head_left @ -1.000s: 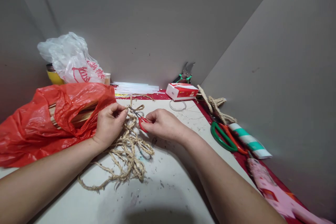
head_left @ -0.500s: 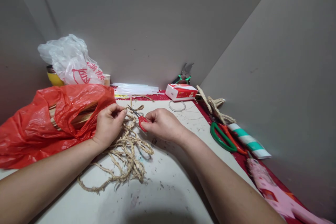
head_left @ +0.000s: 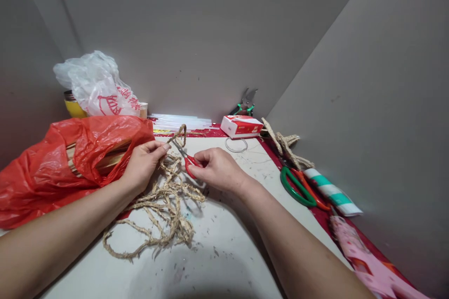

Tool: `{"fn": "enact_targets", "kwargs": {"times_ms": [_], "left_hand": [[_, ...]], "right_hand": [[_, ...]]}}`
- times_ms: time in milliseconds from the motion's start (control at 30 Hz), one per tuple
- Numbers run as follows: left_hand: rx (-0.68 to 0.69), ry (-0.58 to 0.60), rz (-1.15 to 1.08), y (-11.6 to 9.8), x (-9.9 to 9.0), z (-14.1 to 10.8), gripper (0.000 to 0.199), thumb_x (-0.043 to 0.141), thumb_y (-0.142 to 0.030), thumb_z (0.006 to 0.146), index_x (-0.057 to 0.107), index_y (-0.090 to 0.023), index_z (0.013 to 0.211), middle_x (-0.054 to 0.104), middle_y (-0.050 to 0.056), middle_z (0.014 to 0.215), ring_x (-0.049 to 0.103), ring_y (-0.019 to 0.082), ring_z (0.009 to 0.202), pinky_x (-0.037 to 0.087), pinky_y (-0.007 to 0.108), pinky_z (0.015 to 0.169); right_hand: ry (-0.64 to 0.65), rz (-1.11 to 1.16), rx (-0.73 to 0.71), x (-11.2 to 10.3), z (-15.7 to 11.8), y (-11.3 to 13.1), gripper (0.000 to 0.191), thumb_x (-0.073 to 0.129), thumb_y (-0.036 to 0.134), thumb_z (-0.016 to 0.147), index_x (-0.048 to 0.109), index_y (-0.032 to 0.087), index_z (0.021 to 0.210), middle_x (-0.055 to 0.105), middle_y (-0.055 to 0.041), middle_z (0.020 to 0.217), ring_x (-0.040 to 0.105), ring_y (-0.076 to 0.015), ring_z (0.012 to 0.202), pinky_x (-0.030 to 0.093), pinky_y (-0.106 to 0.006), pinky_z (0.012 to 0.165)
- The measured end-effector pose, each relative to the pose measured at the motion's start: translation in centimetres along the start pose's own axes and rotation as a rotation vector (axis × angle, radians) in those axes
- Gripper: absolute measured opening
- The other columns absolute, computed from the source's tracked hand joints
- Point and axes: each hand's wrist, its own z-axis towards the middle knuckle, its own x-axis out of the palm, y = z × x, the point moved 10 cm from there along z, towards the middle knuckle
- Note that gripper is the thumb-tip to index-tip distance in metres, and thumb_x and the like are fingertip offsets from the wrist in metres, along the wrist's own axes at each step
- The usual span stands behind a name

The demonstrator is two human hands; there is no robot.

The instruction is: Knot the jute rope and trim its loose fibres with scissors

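Note:
Between thumb and fingers, my left hand (head_left: 144,161) pinches a rough, straw-coloured braided rope (head_left: 171,226). A short loop of it rises beyond the fingertips. My right hand (head_left: 217,168) is closed on the handles of small red-handled scissors (head_left: 191,166). Their blades point up and left, right beside the rope at my left fingertips; I cannot tell whether they touch it. The rest of the rope lies in a loose, frayed tangle on the white tabletop (head_left: 224,261), below and between my hands.
Left is a red plastic bag (head_left: 45,168) with flat wooden strips inside. Behind it sits a white plastic bag (head_left: 98,81). Along the back are clear sticks (head_left: 182,121), a red-white tissue pack (head_left: 242,127) and pruning shears (head_left: 247,103). Green-handled scissors (head_left: 296,187) and a striped roll (head_left: 333,191) lie right.
The rope end beyond my left fingers now stands up in a loop, where it lay lower before. My left fingers have shifted their pinch slightly. The scissors stay close by.

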Motion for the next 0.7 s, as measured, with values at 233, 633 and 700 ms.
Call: {"fn": "enact_targets", "kwargs": {"times_ms": [233,633,700], "left_hand": [[-0.113,0.221,-0.146,0.6,2.6,-0.5,0.026,0.073,-0.036,0.067,0.067,-0.013,0.076,0.053,-0.002,0.058,0.044,0.007,0.05,0.033,0.019,0.048],[-0.212,0.282,-0.267,1.3,3.2,-0.7,0.028,0.073,-0.03,0.069,0.07,-0.01,0.089,0.055,-0.002,0.061,0.043,0.005,0.051,0.033,0.016,0.048],[-0.206,0.288,-0.278,1.2,3.2,-0.7,0.028,0.073,-0.028,0.069,0.07,-0.01,0.09,0.055,-0.001,0.062,0.044,0.004,0.051,0.033,0.016,0.048]], "right_hand": [[-0.05,-0.023,0.057,-0.8,0.3,-1.5,0.033,0.051,0.042,0.075,0.047,0.018,0.052,0.04,0.0049,0.049,0.034,-0.0086,0.05,0.022,-0.024,0.05],[-0.137,-0.17,-0.073,-1.9,0.0,-0.1,0.032,0.055,0.038,0.074,0.045,0.018,0.051,0.037,0.0056,0.046,0.027,-0.0077,0.047,0.02,-0.024,0.05],[-0.152,-0.226,-0.097,-1.9,0.0,0.0,0.032,0.056,0.037,0.073,0.045,0.018,0.05,0.037,0.0054,0.045,0.025,-0.0079,0.047,0.019,-0.025,0.05]]}}
